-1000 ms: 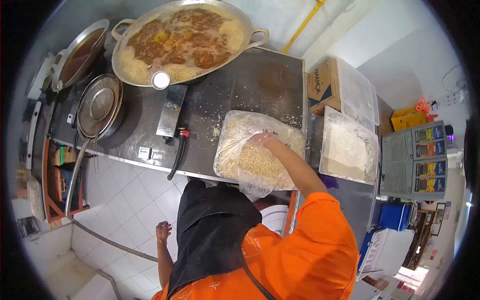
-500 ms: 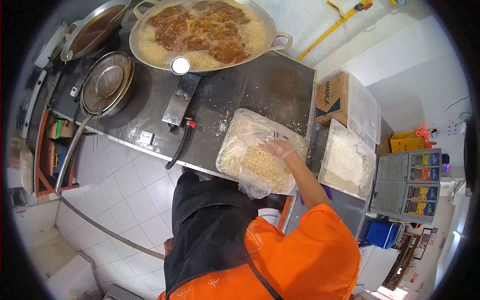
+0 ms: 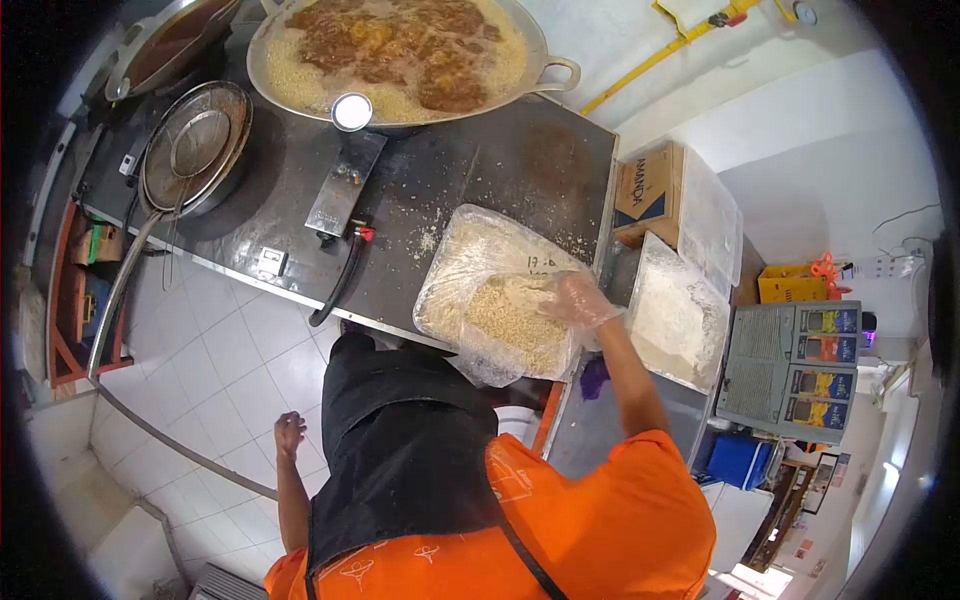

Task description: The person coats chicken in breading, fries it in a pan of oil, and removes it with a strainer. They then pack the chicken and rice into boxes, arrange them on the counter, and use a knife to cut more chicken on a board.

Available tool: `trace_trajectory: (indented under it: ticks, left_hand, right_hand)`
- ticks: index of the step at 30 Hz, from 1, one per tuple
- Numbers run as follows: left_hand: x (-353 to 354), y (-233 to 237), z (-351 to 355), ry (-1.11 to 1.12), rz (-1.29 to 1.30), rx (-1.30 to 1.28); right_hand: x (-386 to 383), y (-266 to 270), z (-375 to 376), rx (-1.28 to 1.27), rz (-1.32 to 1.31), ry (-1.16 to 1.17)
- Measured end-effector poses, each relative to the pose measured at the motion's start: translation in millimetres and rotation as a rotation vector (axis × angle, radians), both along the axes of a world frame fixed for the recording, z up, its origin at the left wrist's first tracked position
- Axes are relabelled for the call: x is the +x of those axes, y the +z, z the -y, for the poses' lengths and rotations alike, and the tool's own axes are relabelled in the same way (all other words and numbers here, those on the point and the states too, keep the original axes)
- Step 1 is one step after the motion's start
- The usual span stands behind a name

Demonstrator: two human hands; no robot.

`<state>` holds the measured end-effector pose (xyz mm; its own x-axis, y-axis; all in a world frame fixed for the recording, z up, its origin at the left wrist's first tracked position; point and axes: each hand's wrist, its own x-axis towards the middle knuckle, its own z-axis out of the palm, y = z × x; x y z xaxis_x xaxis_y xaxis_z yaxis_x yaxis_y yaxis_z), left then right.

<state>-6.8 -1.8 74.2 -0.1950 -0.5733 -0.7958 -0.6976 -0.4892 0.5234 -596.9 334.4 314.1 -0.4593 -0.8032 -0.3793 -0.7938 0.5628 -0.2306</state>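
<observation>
Hanging by the person's side, left hand (image 3: 290, 432) is empty, fingers loosely curled. Gloved right hand (image 3: 580, 300) is down in the plastic-lined crumb tray (image 3: 428, 300) at the counter's (image 3: 500, 170) near right corner, fingers on the crumb heap (image 3: 510, 318); can't tell if it grips anything. Reads as the crumbing step. Next move calls for a clean lift. Frying wok (image 3: 535, 62) sits at the far edge.

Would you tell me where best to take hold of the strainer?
Probably by its long handle, coming from the counter's front: the handle juts out past that edge, while the mesh bowl lies further in, near the bubbling wok.
</observation>
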Motion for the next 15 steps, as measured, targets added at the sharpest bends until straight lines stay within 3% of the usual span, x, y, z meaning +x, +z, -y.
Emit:
trace_trajectory:
  ticks: [3,6,11,13,15]
  left_hand:
    - [0.1,2.7,5.1,0.003,-0.008,-0.008]
    - [5.5,-11.4,1.6,0.029,-0.02,0.05]
    - [27.4,-34.0,-28.0,0.124,0.039,0.135]
    - [46.0,-56.7,-40.2,-0.03,-0.001,0.086]
    - [46.8,-48.0,-53.2,-0.047,-0.052,-0.006]
  right_hand:
    - [-3.7,68.7,24.8,0.15,0.07,-0.058]
    - [-25.9,125.7,50.4,0.278,0.047,0.071]
    - [-74.8,211.9,119.6,0.1,-0.038,0.236]
    - [-84.0,245.9,163.9,-0.121,-0.046,0.098]
    - [-87.1,281.9,236.3,0.052,-0.228,0.259]
